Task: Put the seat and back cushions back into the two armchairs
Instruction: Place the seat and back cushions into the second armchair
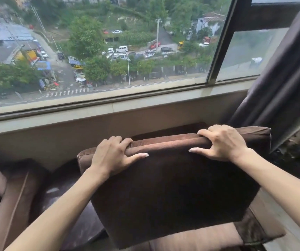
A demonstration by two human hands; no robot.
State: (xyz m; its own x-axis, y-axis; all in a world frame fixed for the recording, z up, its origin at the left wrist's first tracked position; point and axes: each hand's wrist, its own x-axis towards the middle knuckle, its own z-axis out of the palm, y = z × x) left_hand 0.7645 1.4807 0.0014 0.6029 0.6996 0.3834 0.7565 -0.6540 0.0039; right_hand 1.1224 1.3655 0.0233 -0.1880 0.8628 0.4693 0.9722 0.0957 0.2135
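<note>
A dark brown square cushion (172,192) stands upright in front of me, tilted a little to the left. My left hand (112,156) grips its top edge near the left corner, and my right hand (221,142) grips the same edge near the right. Under the cushion lies a lighter brown seat surface of an armchair (218,236). Behind the cushion's top a brown chair back (181,128) shows against the wall. At the lower left stands the second armchair (17,196), brown with a piped arm.
A wide window (109,51) with a sill (127,109) runs across the wall ahead, looking down on a street. A grey curtain (281,87) hangs at the right. A dark glossy round table (76,214) sits between the two armchairs.
</note>
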